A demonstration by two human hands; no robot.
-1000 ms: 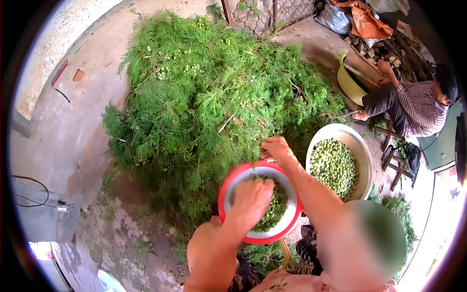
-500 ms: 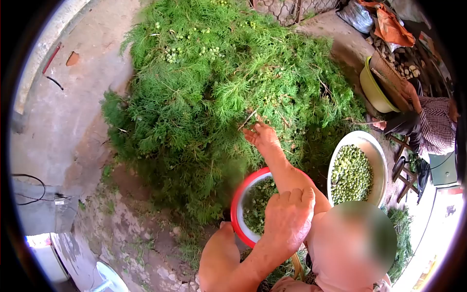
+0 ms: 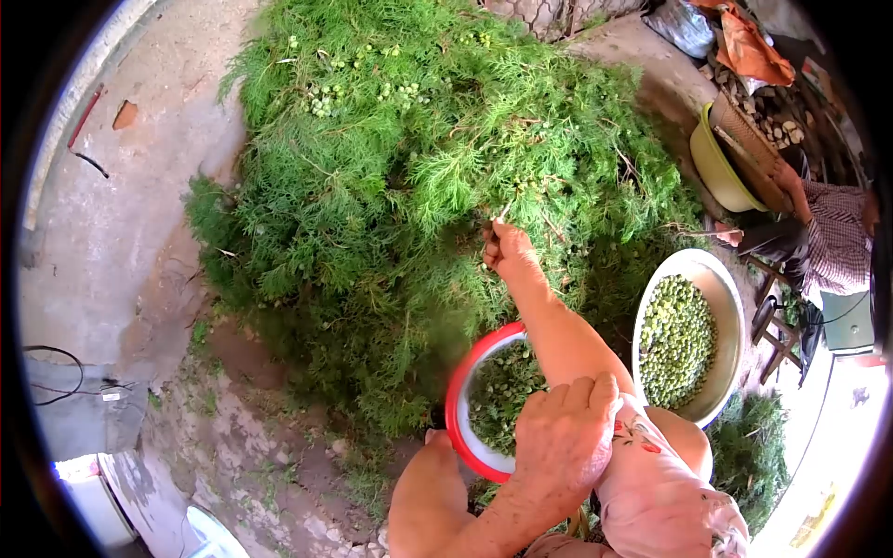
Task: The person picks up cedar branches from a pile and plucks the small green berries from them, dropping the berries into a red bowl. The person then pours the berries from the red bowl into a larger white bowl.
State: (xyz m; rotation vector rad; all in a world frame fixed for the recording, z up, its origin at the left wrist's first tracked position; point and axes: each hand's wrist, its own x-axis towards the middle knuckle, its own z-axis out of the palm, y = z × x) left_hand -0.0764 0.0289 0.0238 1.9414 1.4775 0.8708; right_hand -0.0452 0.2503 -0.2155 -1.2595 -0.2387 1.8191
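My right hand (image 3: 510, 253) reaches over the large pile of green conifer branches (image 3: 344, 205), its fingers closed around a thin twig (image 3: 504, 214). Nearer to me, my left hand (image 3: 566, 430) is held closed with its back up, beside the red-rimmed basin (image 3: 458, 400); whatever it may hold is hidden. Inside that basin lie small green cones and bits of foliage (image 3: 502, 395). A metal basin (image 3: 730, 349) to the right of my right forearm contains many green cones (image 3: 677, 344).
At the right edge, a person in a checked top (image 3: 837, 237) sits by a yellow-green basin (image 3: 712, 172) and a woven tray (image 3: 744, 139). An orange bag (image 3: 752, 56) lies at the upper right. A dark cable (image 3: 65, 395) is on the left.
My right hand has drawn its fingers together and shifted slightly up and right. My left hand has moved slightly right and down, still closed. The view has shifted a little.
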